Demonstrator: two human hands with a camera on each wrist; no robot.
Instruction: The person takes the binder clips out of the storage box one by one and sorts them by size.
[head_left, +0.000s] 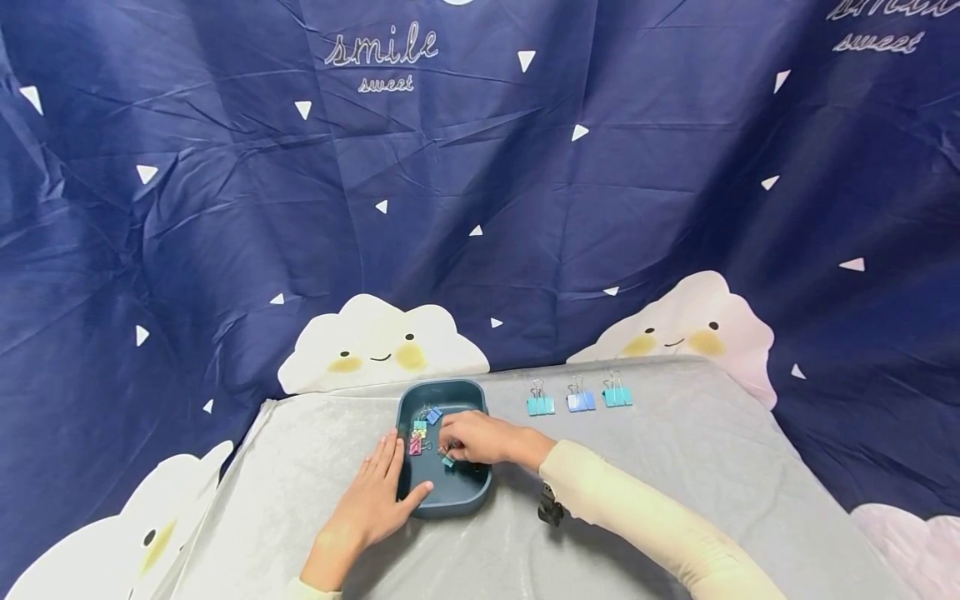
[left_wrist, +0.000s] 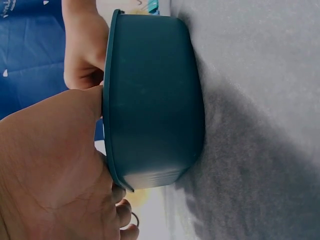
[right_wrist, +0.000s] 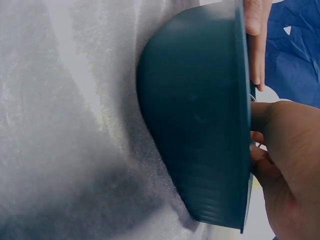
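Note:
A dark teal tray (head_left: 450,510) stands on the cloth, with blue (head_left: 434,415), pink (head_left: 416,444) and other small binder clips inside. My left hand (head_left: 372,498) rests against its left rim with fingers extended, and the thumb reaches over the near-left edge. My right hand (head_left: 476,437) reaches down into the tray, its curled fingers pinching a small teal binder clip (head_left: 447,461). In the right wrist view, the tray wall (right_wrist: 195,110) hides the fingertips and the clip. From the left wrist, the tray's outer side (left_wrist: 155,95) fills the middle.
To the right of the tray, a teal clip (head_left: 540,406), a blue clip (head_left: 581,402) and another teal clip (head_left: 618,397) stand in a row, handles up. Grey cloth (head_left: 675,467) covers the table. A dark blue curtain (head_left: 450,167) hangs behind.

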